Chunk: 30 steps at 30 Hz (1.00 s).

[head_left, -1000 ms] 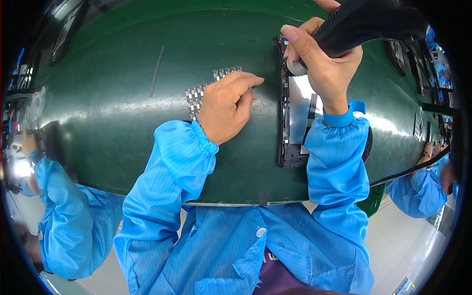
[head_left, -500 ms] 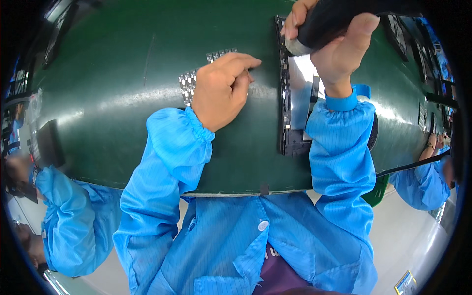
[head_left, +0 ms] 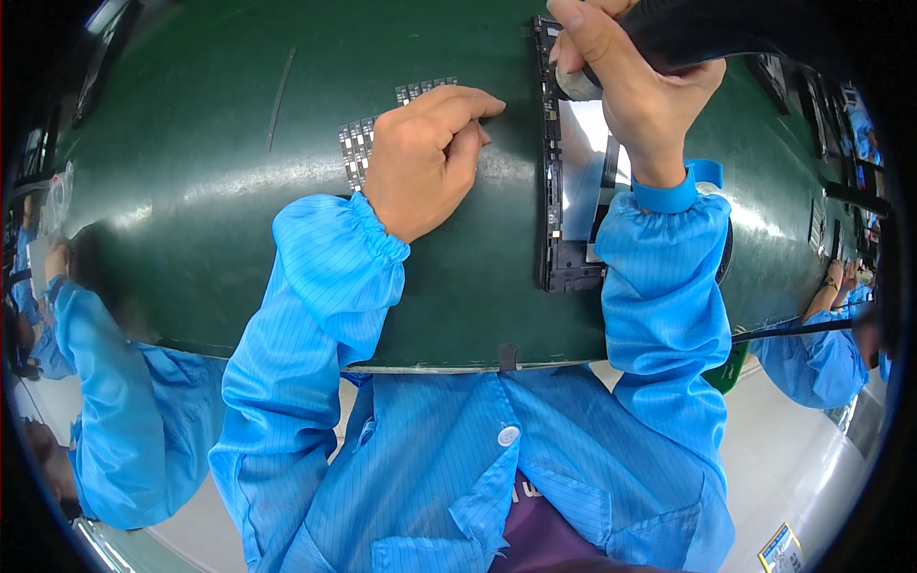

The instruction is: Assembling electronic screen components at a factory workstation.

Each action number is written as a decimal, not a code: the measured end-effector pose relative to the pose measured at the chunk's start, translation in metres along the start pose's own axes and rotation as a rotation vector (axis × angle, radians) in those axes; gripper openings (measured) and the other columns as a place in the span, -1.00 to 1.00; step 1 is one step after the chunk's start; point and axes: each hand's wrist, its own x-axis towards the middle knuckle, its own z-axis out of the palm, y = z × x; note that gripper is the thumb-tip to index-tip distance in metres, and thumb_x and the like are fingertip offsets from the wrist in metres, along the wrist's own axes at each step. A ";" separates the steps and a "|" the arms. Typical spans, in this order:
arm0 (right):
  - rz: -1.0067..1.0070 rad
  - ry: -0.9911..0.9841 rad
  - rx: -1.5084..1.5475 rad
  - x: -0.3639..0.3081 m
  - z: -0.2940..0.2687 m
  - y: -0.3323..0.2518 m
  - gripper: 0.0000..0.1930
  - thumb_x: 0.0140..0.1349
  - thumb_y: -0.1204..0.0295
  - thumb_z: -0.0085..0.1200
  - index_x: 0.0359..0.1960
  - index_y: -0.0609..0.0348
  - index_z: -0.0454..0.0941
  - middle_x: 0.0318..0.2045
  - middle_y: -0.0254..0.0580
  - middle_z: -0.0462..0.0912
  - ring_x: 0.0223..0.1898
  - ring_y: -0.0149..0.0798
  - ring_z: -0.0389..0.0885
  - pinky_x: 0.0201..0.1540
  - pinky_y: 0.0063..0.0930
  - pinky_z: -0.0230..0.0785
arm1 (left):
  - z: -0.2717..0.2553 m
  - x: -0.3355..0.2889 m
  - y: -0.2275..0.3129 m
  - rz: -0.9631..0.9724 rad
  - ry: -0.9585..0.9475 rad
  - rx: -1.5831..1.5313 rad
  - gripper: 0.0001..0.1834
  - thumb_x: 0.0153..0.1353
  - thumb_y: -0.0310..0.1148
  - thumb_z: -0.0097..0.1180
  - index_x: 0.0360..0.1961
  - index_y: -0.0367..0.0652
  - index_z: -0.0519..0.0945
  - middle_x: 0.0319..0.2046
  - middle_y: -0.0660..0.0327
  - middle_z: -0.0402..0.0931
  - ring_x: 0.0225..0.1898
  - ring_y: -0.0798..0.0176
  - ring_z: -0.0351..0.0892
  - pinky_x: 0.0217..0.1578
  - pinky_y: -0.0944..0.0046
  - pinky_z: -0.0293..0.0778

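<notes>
My left hand (head_left: 420,162) is bent over the green table, its fingers closed with the tips drawn toward the thumb. Anything pinched between them is too small or hidden to make out. Rows of small dark strips with silvery pads (head_left: 357,153) lie under and beside this hand. My right hand (head_left: 650,110), with a blue wristband, is wrapped round a thick black tool (head_left: 702,33) whose round, silvery end points down at the upper part of a black-framed flat panel (head_left: 557,229). The panel has a shiny, pale middle. My right hand and sleeve hide much of its right side.
A thin dark strip (head_left: 282,100) lies on the green tabletop (head_left: 220,248). Co-workers in blue sleeves (head_left: 115,411) sit at left and right. Dark flat parts (head_left: 769,81) lie at the far right. Dark tape (head_left: 508,358) marks the near edge.
My right hand has turned, its thumb swinging from the right side of the tool to the upper left. My left hand keeps nearly the same pose. The left co-worker's arm has shifted.
</notes>
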 end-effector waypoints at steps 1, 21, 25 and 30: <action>-0.003 0.003 -0.003 0.004 0.000 0.013 -0.60 -0.01 0.67 0.21 -0.14 0.32 0.31 -0.67 -0.26 0.49 -0.72 -0.48 0.44 -0.68 -0.67 0.26 | 0.001 0.000 0.001 0.003 0.000 -0.001 -0.73 0.01 -0.73 -0.09 -0.29 -0.35 0.59 -0.32 0.07 0.58 -0.45 0.30 0.61 -0.40 0.39 0.50; -0.188 0.205 -0.078 0.020 -0.022 -0.035 -0.64 0.07 0.64 0.07 -0.09 0.37 0.28 -0.70 -0.27 0.42 -0.76 -0.40 0.41 -0.67 -0.61 0.32 | 0.002 -0.005 0.005 0.176 -0.010 0.098 -0.71 -0.03 -0.65 0.03 -0.21 -0.29 0.55 -0.24 0.03 0.55 -0.29 0.06 0.60 -0.31 0.23 0.52; -0.283 0.257 -0.128 0.025 -0.033 -0.039 -0.65 0.09 0.62 0.06 -0.08 0.37 0.27 -0.70 -0.27 0.40 -0.77 -0.43 0.38 -0.66 -0.62 0.32 | 0.029 -0.035 0.043 0.532 -0.321 0.056 -0.56 -0.16 -0.38 0.31 -0.21 -0.33 0.52 -0.07 -0.01 0.49 0.00 0.03 0.49 0.01 0.00 0.38; -0.289 0.304 -0.190 0.026 -0.050 -0.040 -0.67 0.06 0.59 0.09 -0.12 0.34 0.33 -0.64 -0.23 0.48 -0.68 -0.37 0.47 -0.56 -0.56 0.38 | 0.058 -0.051 0.043 0.603 -0.337 0.226 -0.59 -0.13 -0.39 0.30 -0.21 -0.32 0.53 -0.06 0.01 0.49 0.06 0.06 0.45 0.07 0.03 0.34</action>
